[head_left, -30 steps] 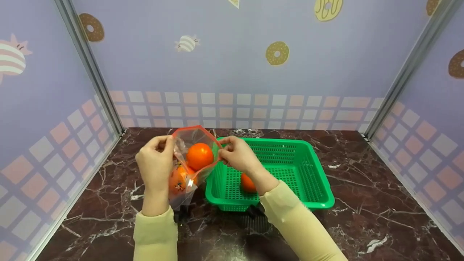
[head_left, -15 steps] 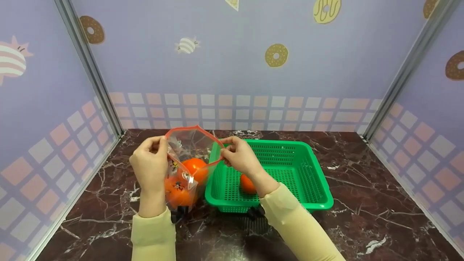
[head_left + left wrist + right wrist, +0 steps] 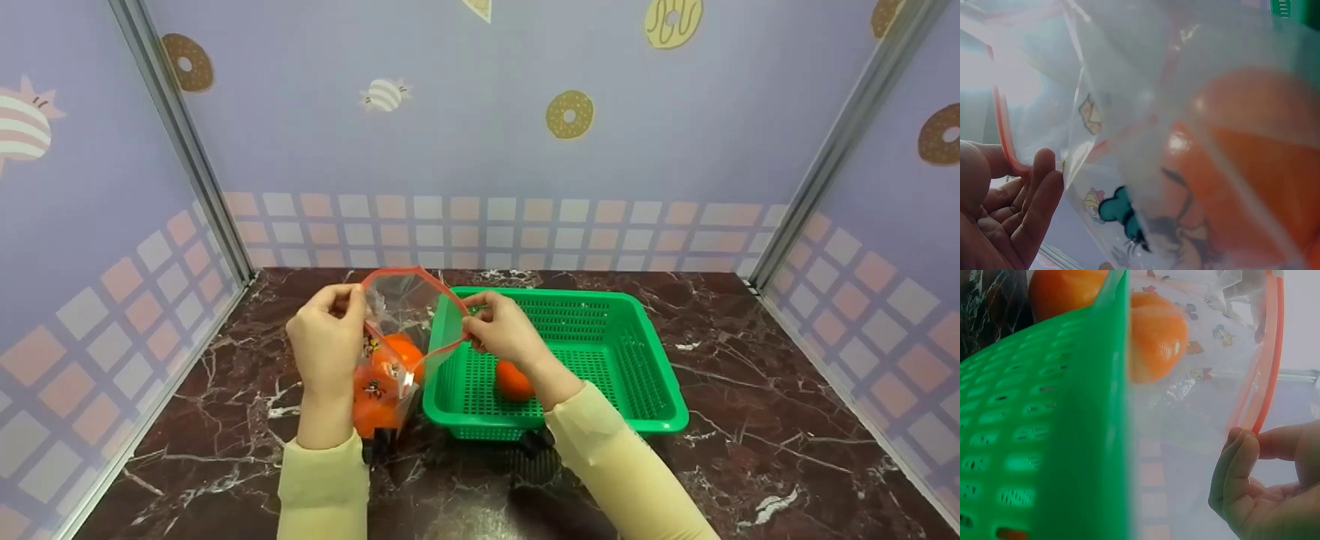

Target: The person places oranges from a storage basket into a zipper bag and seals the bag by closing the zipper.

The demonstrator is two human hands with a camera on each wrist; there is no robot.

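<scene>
A clear zip bag (image 3: pixel 397 296) with a red rim and printed cartoon figures hangs with its mouth spread wide. My left hand (image 3: pixel 326 341) pinches the left side of that rim between thumb and fingers. On the opposite side, my right hand (image 3: pixel 506 330) pinches the rim between thumb and fingertips, above the basket's left end. Round oranges (image 3: pixel 375 405) lie low in the bag, partly hidden by the print and glare; the right wrist view shows an orange (image 3: pixel 1157 337) through the plastic. One more orange (image 3: pixel 514 381) rests inside the green basket (image 3: pixel 660 360), partly covered by my right wrist.
The basket, with slotted walls, stands on a dark marbled tabletop (image 3: pixel 750 420), right beside the bag. Patterned walls (image 3: pixel 480 150) close off the back and both sides. Black wrist-camera mounts (image 3: pixel 381 442) sit under my wrists.
An orange near the bag's mouth has dropped lower among the others. The left hand shifted left, then back right; the right hand moved slightly right and down. The basket stays put.
</scene>
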